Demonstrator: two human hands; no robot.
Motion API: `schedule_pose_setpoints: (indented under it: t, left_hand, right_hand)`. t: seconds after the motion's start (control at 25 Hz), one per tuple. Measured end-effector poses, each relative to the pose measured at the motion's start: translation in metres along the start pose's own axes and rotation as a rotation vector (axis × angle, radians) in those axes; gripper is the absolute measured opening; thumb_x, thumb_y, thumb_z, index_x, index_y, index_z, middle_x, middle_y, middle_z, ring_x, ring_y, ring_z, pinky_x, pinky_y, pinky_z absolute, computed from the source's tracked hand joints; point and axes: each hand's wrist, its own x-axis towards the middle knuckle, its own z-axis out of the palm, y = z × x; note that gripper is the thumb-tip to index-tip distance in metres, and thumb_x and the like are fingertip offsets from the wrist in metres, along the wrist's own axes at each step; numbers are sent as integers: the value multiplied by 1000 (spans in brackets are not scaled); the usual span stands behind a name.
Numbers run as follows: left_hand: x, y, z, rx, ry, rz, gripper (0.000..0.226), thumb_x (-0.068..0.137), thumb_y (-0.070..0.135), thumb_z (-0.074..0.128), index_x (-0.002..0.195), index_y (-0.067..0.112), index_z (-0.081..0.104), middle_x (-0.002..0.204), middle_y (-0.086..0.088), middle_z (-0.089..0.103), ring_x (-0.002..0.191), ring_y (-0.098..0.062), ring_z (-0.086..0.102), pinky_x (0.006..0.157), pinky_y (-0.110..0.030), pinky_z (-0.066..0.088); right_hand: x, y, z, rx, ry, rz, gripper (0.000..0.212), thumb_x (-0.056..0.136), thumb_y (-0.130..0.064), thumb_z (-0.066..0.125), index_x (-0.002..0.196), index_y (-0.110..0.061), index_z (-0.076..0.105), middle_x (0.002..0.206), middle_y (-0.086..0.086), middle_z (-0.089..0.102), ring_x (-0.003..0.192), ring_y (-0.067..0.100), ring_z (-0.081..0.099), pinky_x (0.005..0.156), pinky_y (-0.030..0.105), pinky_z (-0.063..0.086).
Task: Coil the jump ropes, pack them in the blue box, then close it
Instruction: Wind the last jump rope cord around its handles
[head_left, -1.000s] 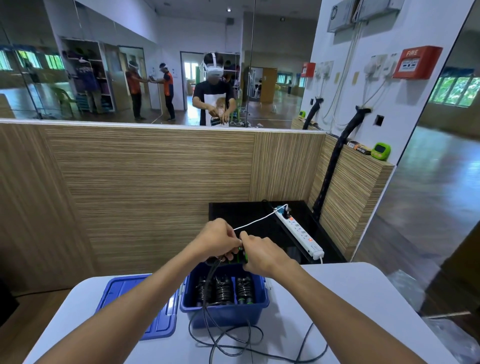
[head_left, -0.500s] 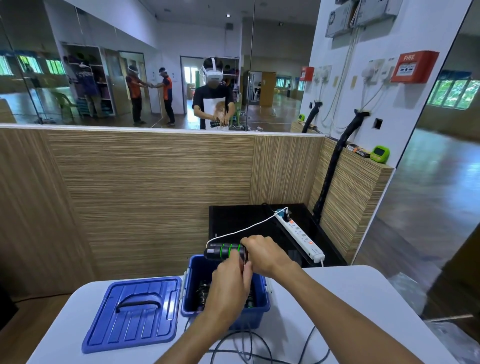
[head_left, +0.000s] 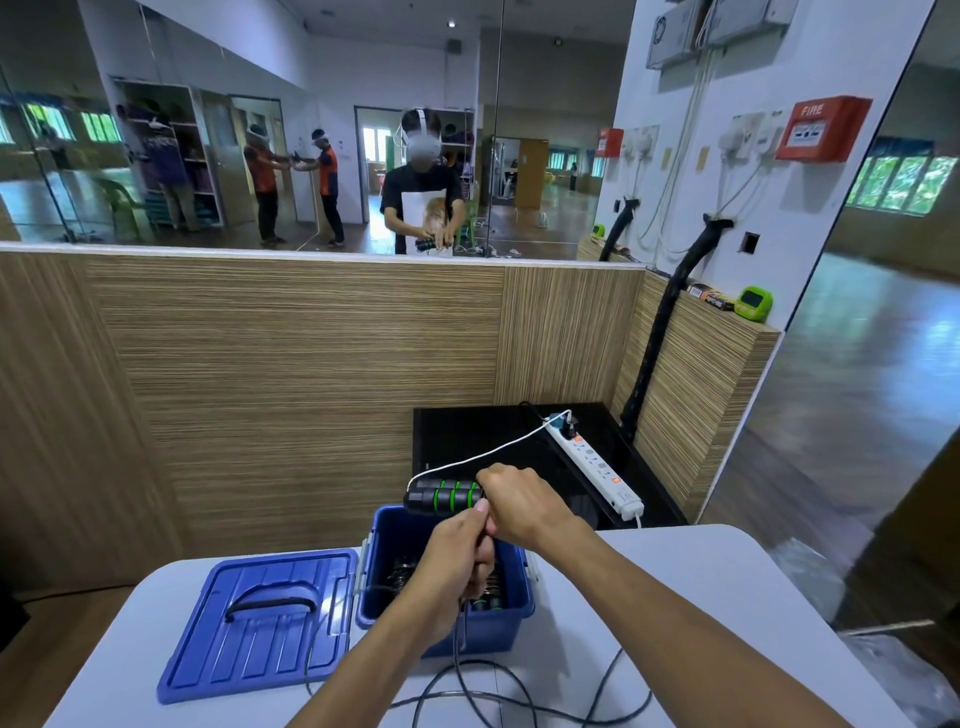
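My right hand (head_left: 524, 506) grips two black jump-rope handles with green rings (head_left: 441, 496), held level above the open blue box (head_left: 514, 621). Just below them, my left hand (head_left: 460, 558) pinches the black rope (head_left: 467, 696), which hangs down in front of the box and lies in loose loops on the white table (head_left: 701, 613). Inside the box more black and green handles (head_left: 397, 577) show, partly hidden by my left hand. The blue lid (head_left: 260, 631) with its black grip lies flat to the left of the box.
Behind the table a black surface (head_left: 467, 436) carries a white power strip (head_left: 597, 467) and a white cable (head_left: 478, 457). A wood-grain partition and a mirror rise beyond. A green device (head_left: 754, 304) sits on the right ledge.
My left hand has left the handles, dropped lower and taken hold of the rope below them. The right hand now holds the handles level above the box. The lid has come into full view.
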Motion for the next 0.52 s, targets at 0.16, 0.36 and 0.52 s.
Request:
schedule_pose_setpoints:
  t: [0.16,0.36,0.52]
  left_hand:
    - [-2,7,11,160,86,104,38,105,31,31,75,15,50,47,6,40,39,-6,28,40,-20,25]
    - [-6,-8,6,257,25,270,36,106,28,30,83,9,51,52,0,55,44,-11,44,46,-23,37]
    - [7,-32,-21,477,-30,373,36,104,24,38,79,9,58,72,-8,71,71,-19,68,74,-35,55]
  right_hand:
    - [3,-5,-2,31,-61,34,13,91,-14,56,101,-10,51,93,11,58,84,34,60,65,40,46]
    - [5,-1,-16,246,-25,13,94,84,1,61,152,-39,10,82,8,59,75,24,60,65,41,51]
    - [3,5,-20,394,12,-11,89,83,-3,68,146,-42,18,69,5,63,63,17,61,61,38,55]
